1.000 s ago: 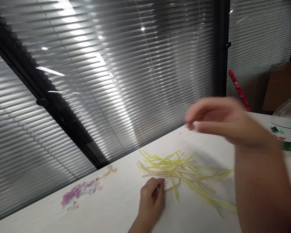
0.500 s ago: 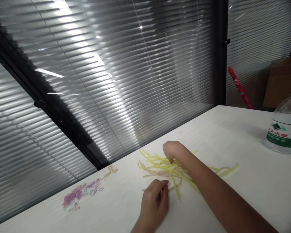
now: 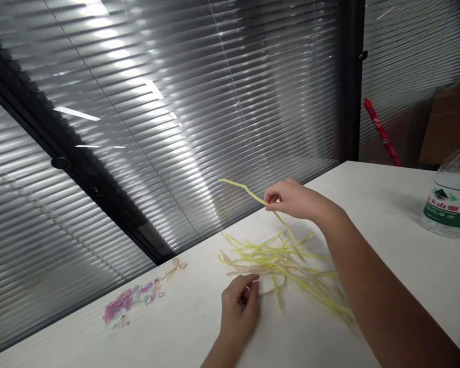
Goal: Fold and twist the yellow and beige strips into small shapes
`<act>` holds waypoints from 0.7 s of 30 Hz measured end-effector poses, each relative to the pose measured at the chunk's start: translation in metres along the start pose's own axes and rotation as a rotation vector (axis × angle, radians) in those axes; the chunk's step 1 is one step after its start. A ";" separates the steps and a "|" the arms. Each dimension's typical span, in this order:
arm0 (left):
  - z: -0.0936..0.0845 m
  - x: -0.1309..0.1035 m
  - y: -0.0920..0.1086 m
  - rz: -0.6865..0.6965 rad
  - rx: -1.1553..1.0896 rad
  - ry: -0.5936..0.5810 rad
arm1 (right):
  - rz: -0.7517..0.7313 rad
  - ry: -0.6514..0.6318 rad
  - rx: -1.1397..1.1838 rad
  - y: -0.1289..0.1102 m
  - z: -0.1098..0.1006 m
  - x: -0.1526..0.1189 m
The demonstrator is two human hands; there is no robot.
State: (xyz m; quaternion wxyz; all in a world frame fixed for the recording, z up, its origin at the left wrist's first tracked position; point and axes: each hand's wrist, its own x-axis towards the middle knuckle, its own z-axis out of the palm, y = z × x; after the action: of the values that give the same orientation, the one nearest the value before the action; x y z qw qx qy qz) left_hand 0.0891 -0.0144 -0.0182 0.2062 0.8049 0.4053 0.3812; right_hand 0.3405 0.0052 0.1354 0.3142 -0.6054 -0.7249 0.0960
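Note:
My right hand pinches one yellow pipe cleaner between thumb and fingertips, above the pile. It is bent, with one end pointing left and the other hanging down to the right. Beneath it, yellow and beige pipe cleaners lie crisscrossed on the white table. My left hand rests at the near left edge of this pile, fingers curled and thumb close to the index finger. A thin beige strand passes close by its fingertips; whether those fingers hold anything is hidden.
Left of the pile lies a beige looped bow, then a heap of small purple, pink and green loops. A clear water bottle stands at the right. Blinds run behind the table, near a red tube and a cardboard box.
My right hand has risen out of the pile, lifting a yellow pipe cleaner. My left hand has stayed nearly in place, its fingers still curled.

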 end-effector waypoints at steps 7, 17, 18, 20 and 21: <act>0.000 0.000 0.000 -0.038 -0.016 -0.014 | -0.148 0.465 0.161 -0.023 -0.018 -0.016; 0.001 0.000 -0.002 -0.038 -0.025 -0.019 | -0.180 0.586 0.226 -0.025 -0.020 -0.020; 0.001 0.000 -0.002 -0.035 -0.024 -0.018 | -0.185 0.564 0.226 -0.025 -0.020 -0.020; 0.001 0.000 -0.002 -0.029 -0.022 -0.012 | -0.195 0.520 0.226 -0.025 -0.020 -0.019; 0.001 0.000 -0.002 -0.025 -0.020 -0.010 | -0.200 0.503 0.226 -0.026 -0.019 -0.019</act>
State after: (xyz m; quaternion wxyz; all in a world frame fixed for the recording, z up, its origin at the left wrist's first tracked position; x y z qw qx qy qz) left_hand 0.0889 -0.0131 -0.0201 0.2213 0.7996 0.4104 0.3786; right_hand 0.3319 -0.0239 0.1573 0.5575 -0.4970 -0.6649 -0.0085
